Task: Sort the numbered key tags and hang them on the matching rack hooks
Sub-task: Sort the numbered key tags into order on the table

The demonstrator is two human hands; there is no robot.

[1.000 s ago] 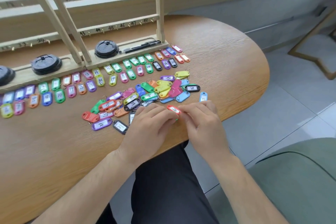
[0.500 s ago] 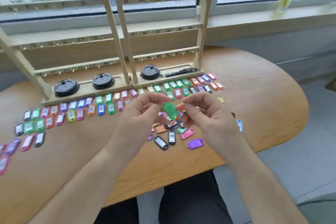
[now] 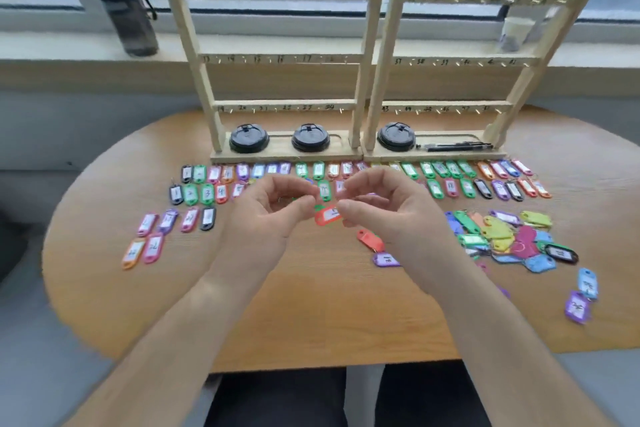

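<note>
Between my two raised hands hangs a red key tag [image 3: 327,217] with a white label, over the middle of the round wooden table [image 3: 311,315]. My right hand [image 3: 391,218] pinches its right end. My left hand [image 3: 270,218] has its thumb and forefinger pinched together at the tag's left end, where a sliver of a green tag [image 3: 318,208] shows; most of that one is hidden. Two wooden racks [image 3: 287,58] with numbered hooks stand at the back, all hooks bare. Rows of sorted tags [image 3: 450,184] lie before the rack base.
A loose pile of mixed tags [image 3: 509,236] lies at the right, with stray ones near the table's right edge. Three black lids [image 3: 248,139] and pens [image 3: 453,146] sit on the rack base. A folded umbrella [image 3: 121,0] and a cup [image 3: 516,32] stand on the windowsill.
Both hands lifted from the table with the red and green tags. The head rose and turned left, so the racks are now centred and the pile sits to the right.
</note>
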